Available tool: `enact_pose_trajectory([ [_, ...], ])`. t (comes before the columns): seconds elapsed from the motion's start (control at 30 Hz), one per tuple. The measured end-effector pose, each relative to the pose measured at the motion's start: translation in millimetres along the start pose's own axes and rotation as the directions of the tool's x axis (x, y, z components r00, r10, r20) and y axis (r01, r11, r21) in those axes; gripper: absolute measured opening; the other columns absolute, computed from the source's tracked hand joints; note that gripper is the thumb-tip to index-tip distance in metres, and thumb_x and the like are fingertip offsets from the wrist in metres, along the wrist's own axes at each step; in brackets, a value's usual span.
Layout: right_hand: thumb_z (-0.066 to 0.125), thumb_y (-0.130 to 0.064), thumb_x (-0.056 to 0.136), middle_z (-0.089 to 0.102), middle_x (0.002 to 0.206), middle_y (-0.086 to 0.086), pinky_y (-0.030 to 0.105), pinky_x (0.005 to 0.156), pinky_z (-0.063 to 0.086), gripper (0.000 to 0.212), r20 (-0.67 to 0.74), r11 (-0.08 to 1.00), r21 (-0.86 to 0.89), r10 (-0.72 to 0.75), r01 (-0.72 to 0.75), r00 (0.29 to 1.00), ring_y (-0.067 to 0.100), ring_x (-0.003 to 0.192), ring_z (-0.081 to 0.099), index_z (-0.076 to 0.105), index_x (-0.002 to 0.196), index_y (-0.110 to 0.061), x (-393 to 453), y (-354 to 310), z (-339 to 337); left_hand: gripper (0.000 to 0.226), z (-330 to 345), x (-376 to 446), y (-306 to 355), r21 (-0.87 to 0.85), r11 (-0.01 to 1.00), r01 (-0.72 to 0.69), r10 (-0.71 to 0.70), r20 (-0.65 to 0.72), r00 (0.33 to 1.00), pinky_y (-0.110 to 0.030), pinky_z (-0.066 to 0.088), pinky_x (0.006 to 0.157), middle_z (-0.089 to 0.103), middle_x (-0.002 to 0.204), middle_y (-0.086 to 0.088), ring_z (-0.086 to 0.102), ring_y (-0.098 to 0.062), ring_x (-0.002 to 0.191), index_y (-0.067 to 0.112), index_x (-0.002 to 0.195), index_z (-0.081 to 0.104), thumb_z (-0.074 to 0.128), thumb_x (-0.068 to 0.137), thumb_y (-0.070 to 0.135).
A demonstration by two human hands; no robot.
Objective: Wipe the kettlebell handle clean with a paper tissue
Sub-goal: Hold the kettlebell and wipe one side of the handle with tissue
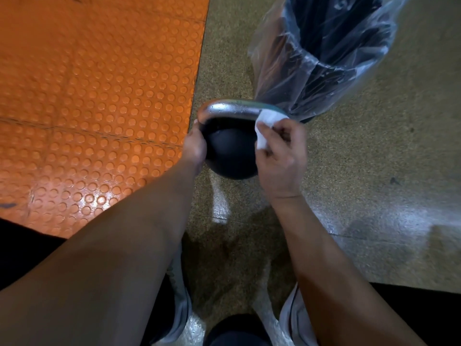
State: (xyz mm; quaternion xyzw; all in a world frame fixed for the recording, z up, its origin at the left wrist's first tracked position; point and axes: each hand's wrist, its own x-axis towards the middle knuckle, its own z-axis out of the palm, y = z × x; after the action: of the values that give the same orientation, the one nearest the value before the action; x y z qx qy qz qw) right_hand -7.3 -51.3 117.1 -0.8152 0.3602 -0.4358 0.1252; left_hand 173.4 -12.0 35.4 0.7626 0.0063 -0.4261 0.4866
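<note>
Both grips closed: right hand (280,158) presses tissue (265,128) on handle (234,109); left hand (195,146) steadies kettlebell (232,156).

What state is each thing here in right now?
Kettlebell: on the floor, steadied.
Handle: metal, shiny, tissue pressed on its right end.
Paper tissue: crumpled, gripped.
Left hand: holding the kettlebell's side.
Right hand: closed on the tissue.
Bin: lined with a clear bag.

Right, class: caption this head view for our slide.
Right hand presses tissue on kettlebell handle; left hand steadies it.
</note>
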Motion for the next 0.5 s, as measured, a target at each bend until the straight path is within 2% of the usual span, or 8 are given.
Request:
enact_pose_trajectory([
  [0.13, 0.069, 0.007, 0.087, 0.065, 0.093, 0.018, 0.042, 0.071, 0.058, 0.020, 0.054, 0.998, -0.037, -0.049, 0.051, 0.997, 0.031, 0.081, 0.064, 0.081, 0.101, 0.000, 4, -8, 9, 0.060, 0, -1, 1, -0.001, 1.000, 0.002, -0.002, 0.024, 1.000, -0.046, 0.038, 0.114, 0.058, 0.138, -0.013, 0.050, -0.028, 0.130, 0.008, 0.137, 0.056, 0.033, 0.103, 0.052],
  [0.23, 0.076, 0.007, 0.087, 0.066, 0.092, 0.020, 0.042, 0.071, 0.059, 0.016, 0.002, 0.999, -0.037, 0.022, -0.022, 1.000, 0.033, 0.082, 0.067, 0.082, 0.099, 0.000, 1, -6, 6, 0.063, -2, 1, -1, -0.014, 1.000, 0.013, -0.013, 0.023, 1.000, -0.046, 0.038, 0.114, 0.059, 0.137, -0.013, 0.051, -0.029, 0.129, 0.008, 0.137, 0.056, 0.034, 0.102, 0.054],
  [0.4, 0.075, 0.003, 0.087, 0.068, 0.089, 0.016, 0.037, 0.071, 0.057, 0.014, 0.005, 0.994, -0.099, -0.046, 0.046, 0.999, 0.028, 0.082, 0.064, 0.083, 0.097, -0.004, 5, -11, 14, 0.058, 0, 1, 0, -0.013, 1.000, 0.010, -0.010, 0.024, 1.000, -0.045, 0.037, 0.114, 0.058, 0.138, -0.012, 0.050, -0.028, 0.130, 0.010, 0.138, 0.056, 0.033, 0.103, 0.050],
  [0.5, 0.077, 0.002, 0.087, 0.068, 0.089, 0.014, 0.035, 0.072, 0.057, 0.014, -0.029, 0.993, -0.112, 0.030, -0.033, 0.999, 0.026, 0.083, 0.065, 0.083, 0.096, -0.005, 1, -7, 10, 0.058, 0, 3, -1, -0.012, 1.000, 0.016, -0.016, 0.013, 1.000, -0.045, 0.037, 0.114, 0.059, 0.137, -0.014, 0.050, -0.030, 0.130, 0.008, 0.136, 0.057, 0.033, 0.103, 0.050],
])
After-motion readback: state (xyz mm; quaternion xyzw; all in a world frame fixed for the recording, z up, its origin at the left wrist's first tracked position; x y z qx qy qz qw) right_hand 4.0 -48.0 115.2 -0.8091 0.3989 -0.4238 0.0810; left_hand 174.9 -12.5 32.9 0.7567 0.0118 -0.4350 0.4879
